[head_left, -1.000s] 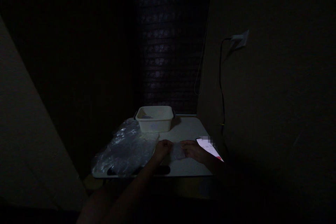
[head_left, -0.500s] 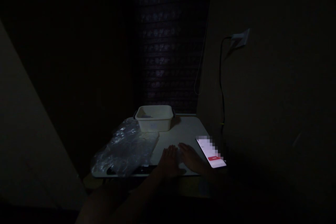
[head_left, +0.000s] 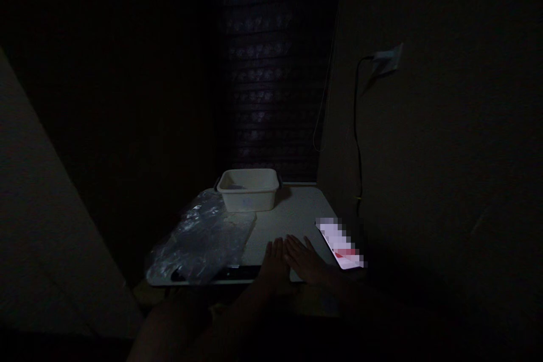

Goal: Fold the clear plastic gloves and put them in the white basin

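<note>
My left hand (head_left: 274, 260) lies at the near edge of the white table (head_left: 292, 212), fingers stretched forward. Beside it, my right hand (head_left: 304, 259) is laid flat, its fingertips touching or overlapping the left hand's fingers. Neither hand shows anything held. Clear plastic sheeting (head_left: 203, 237) spreads crumpled over the table's left side, left of my hands. To the right of my right hand lies a phone (head_left: 339, 240) with its screen lit, partly blurred out. A white plastic tub (head_left: 250, 199) with dark handles stands at the back of the table; something pale inside it is hard to make out.
The room is very dark. A dark patterned blind (head_left: 258, 79) hangs behind the table. On the right wall a plug sits in a socket (head_left: 388, 60), and its black cable (head_left: 357, 124) runs down beside the table. A pale panel (head_left: 51, 226) slants at the left.
My hands have come together: the right hand has shifted left and a little down, so its fingers now meet the left hand's. The tub, plastic sheeting and phone stay in place.
</note>
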Action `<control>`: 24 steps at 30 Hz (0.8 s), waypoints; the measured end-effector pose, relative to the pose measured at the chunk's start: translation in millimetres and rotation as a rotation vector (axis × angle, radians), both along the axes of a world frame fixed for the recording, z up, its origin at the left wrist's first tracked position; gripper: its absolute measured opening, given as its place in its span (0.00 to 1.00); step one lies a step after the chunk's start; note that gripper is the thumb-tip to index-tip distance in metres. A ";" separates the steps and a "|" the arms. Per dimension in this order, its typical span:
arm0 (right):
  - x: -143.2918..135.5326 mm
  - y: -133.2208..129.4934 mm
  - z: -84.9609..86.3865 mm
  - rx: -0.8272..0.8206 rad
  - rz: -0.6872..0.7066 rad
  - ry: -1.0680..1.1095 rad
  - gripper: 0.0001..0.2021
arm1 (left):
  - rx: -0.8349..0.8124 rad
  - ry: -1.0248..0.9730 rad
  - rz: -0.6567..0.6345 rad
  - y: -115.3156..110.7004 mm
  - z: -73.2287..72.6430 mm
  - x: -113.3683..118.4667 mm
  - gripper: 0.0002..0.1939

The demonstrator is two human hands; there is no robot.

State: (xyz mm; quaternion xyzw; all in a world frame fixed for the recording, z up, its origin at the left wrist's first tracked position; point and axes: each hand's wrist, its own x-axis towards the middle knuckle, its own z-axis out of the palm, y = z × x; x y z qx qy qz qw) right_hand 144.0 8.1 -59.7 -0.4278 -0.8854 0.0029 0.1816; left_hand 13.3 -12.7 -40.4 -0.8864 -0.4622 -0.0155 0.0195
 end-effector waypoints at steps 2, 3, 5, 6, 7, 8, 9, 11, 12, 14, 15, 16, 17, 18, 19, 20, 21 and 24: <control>-0.7 -0.2 -0.9 0.009 -0.017 -0.072 0.22 | 0.001 0.007 0.010 -0.8 -0.4 0.5 0.44; -1.0 -0.3 -1.2 0.016 -0.023 -0.099 0.22 | 0.007 0.006 0.015 -1.3 -0.3 0.9 0.44; -1.3 -0.7 -1.3 0.028 -0.035 -0.134 0.22 | 0.023 0.004 0.020 -2.4 0.3 1.6 0.43; -1.3 -1.0 -0.9 0.032 -0.042 -0.144 0.22 | 0.026 0.005 0.021 -2.9 0.9 2.1 0.43; -1.3 -1.5 -0.3 0.034 -0.048 -0.150 0.22 | 0.025 0.009 0.023 -3.2 1.5 2.5 0.43; -1.3 -2.1 0.6 0.031 -0.050 -0.155 0.22 | 0.020 0.016 0.028 -3.5 2.0 2.9 0.43; -1.3 -2.7 1.6 0.025 -0.051 -0.157 0.22 | 0.015 0.025 0.034 -3.6 2.4 3.2 0.43; -1.4 -3.9 3.9 0.007 -0.051 -0.157 0.23 | 0.009 0.042 0.039 -3.3 2.2 3.6 0.43; -1.6 -4.4 4.9 -0.001 -0.051 -0.157 0.23 | 0.014 0.046 0.038 -3.0 1.6 3.6 0.43; -1.8 -4.7 5.9 -0.015 -0.054 -0.158 0.23 | 0.029 0.048 0.037 -2.4 0.1 3.5 0.43; -1.9 -4.4 5.7 -0.020 -0.056 -0.159 0.23 | 0.035 0.050 0.038 -2.2 -0.6 3.4 0.43; -2.0 -3.9 5.2 -0.024 -0.057 -0.160 0.23 | 0.039 0.053 0.040 -2.1 -1.0 3.4 0.43; -2.0 -3.2 4.4 -0.027 -0.058 -0.161 0.23 | 0.041 0.060 0.041 -2.1 -1.2 3.4 0.43; -1.8 -2.4 3.4 -0.028 -0.055 -0.161 0.23 | 0.041 0.065 0.042 -2.3 -1.0 3.4 0.43; -1.7 -1.6 2.4 -0.028 -0.051 -0.162 0.23 | 0.039 0.069 0.041 -2.5 -0.4 3.5 0.42; -1.4 -0.8 1.4 -0.026 -0.046 -0.163 0.23 | 0.036 0.069 0.040 -2.8 0.3 3.7 0.42; -1.2 -0.3 0.8 -0.026 -0.042 -0.164 0.23 | 0.031 0.066 0.039 -3.2 1.1 3.8 0.43; -0.8 -0.5 1.2 -0.042 -0.036 -0.164 0.23 | 0.011 0.061 0.045 -3.9 3.0 4.1 0.43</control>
